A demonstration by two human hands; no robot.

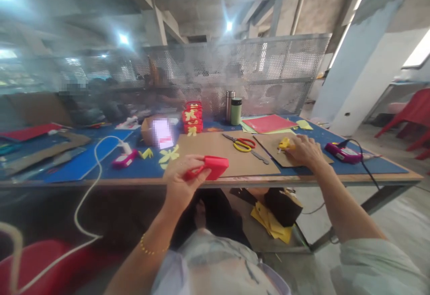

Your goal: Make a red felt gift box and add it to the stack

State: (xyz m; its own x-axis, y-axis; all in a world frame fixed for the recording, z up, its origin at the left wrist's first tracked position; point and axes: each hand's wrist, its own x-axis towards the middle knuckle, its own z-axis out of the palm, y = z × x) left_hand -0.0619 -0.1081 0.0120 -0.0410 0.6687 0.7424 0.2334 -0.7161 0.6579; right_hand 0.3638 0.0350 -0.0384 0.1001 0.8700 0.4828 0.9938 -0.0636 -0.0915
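Note:
My left hand [183, 172] is closed on a small red box [217, 167], held up in front of the table's near edge. My right hand [304, 151] rests low over the right piece of cardboard [268, 143], its fingers curled at a small yellow thing [285, 143] that looks like a glue gun; the hand partly hides it. Between the hands, scissors [243, 144] with red and yellow handles and a grey blade-like tool [260, 157] lie on a larger cardboard sheet [208, 145].
Red boxes with yellow bows [192, 118] are stacked at the back, beside a green bottle [236, 111] and a steel flask [230, 102]. Yellow cut-outs [169, 155] and a lit phone [162, 132] lie left. Purple power sockets [343, 151] with cables stand at both sides.

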